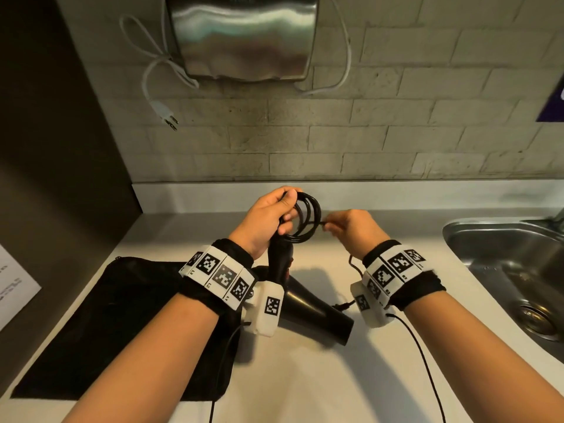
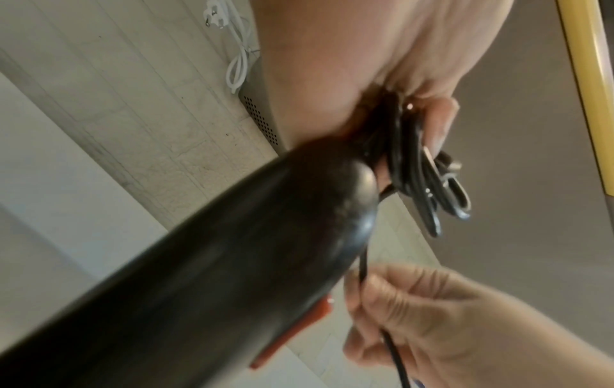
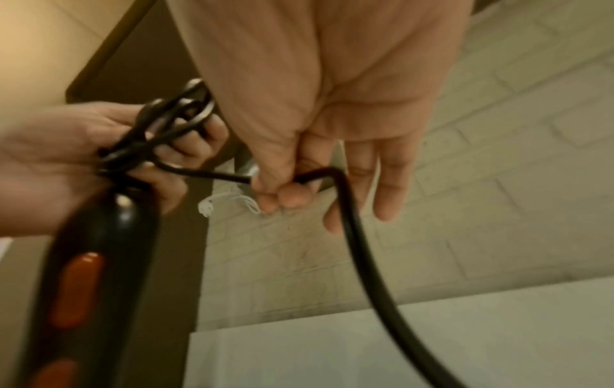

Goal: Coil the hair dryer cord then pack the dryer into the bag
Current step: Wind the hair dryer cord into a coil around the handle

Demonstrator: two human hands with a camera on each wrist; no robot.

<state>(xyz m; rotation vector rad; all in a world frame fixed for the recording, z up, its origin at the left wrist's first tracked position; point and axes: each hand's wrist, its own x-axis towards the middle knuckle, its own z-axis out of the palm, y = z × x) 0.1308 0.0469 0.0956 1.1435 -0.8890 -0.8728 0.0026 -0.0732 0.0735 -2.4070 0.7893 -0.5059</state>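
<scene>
Steel sink (image 1: 476, 239), wall-mounted hand dryer (image 1: 244, 38)

Dim, warm light falls from about twelve o'clock, glaring on the steel hand dryer (image 1: 244, 35) and casting soft shadows on the counter (image 1: 305, 377), while both wrist views are motion-blurred with wide-angle bending at the edges.

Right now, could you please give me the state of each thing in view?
cord: partly coiled, loops held in left hand
hair dryer: held upright by handle, unpacked
right hand: pinches loose cord
bag: flat on counter
white plug: unplugged, dangling
</scene>
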